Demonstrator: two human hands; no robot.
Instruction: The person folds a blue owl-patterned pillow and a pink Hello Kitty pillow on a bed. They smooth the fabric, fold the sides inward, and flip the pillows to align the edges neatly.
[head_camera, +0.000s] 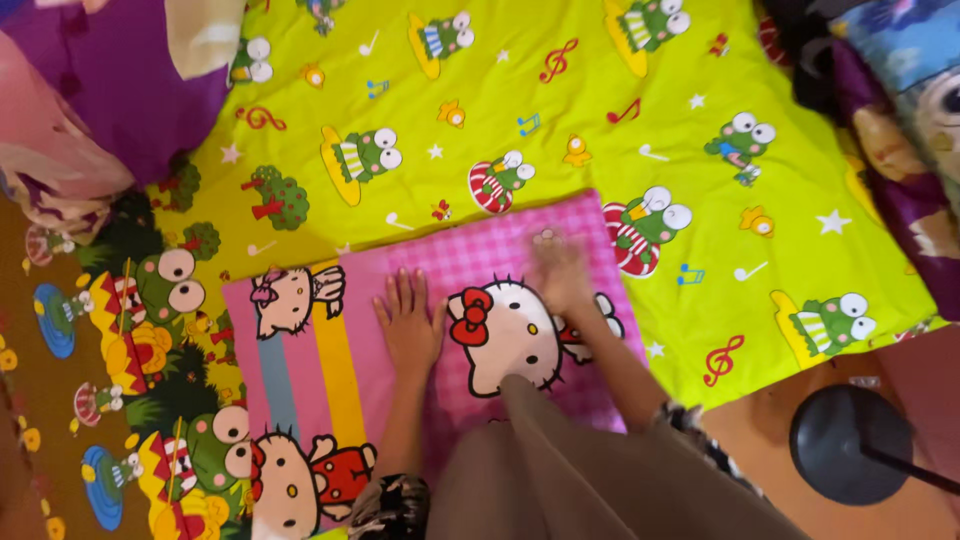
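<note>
Pink checked fabric, a folded cloth printed with a white cartoon cat wearing a red bow, lies at the lower centre of the frame on a lime-green bedsheet patterned with frogs, music notes and stars. I see the left hand pressed flat on the cloth just left of the cat's face, fingers extended and close together, palm down, gripping nothing. The right hand rests on the same cloth at the cat's upper right, near the cloth's top edge; it is blurred, so I read it as spread flat and holding nothing, though I cannot tell the finger spacing. The two hands lie apart, with the cat's face between them. To the left of the checked panel the cloth carries pink, yellow and grey-blue stripes with smaller cartoon figures. A taupe garment fold occupies the bottom centre, between the forearms. A purple pillow fills the upper left corner, and a round black disc sits on the bare floor at lower right, well apart from the hands.
</note>
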